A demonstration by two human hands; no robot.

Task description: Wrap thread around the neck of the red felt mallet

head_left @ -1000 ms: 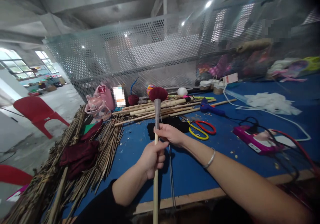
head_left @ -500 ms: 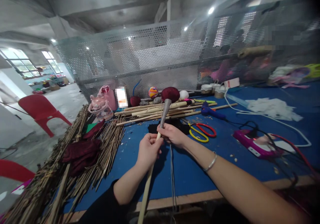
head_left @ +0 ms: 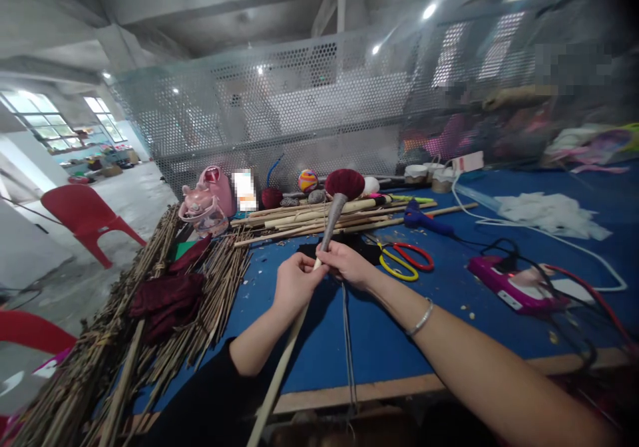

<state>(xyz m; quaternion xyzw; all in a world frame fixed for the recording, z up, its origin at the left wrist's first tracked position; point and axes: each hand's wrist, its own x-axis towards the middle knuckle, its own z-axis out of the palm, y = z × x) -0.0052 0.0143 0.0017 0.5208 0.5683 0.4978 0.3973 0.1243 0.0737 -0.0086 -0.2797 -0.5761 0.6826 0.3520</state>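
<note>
A pale wooden stick (head_left: pixel 279 367) rises tilted from the lower edge to a grey wrapped neck and a dark red fuzzy ball head (head_left: pixel 344 183). My left hand (head_left: pixel 294 286) is closed round the stick just below the grey wrap. My right hand (head_left: pixel 347 264) pinches the stick at the base of the wrap, touching the left hand's fingers. A thin grey cord (head_left: pixel 347 340) hangs from my right hand down over the blue table (head_left: pixel 399 340).
A heap of thin dry sticks (head_left: pixel 150 327) with dark red cloth (head_left: pixel 164 297) lies left. Longer wooden rods (head_left: pixel 319 217), yellow and red scissors (head_left: pixel 399 261), a blue glue gun (head_left: pixel 422 219), a pink tool (head_left: pixel 509 284), cables and white stuffing (head_left: pixel 544 209) are on the table. A perforated metal screen stands behind.
The stick has tilted so its head leans right and its lower end swings left. My left hand slid up the stick to meet my right hand.
</note>
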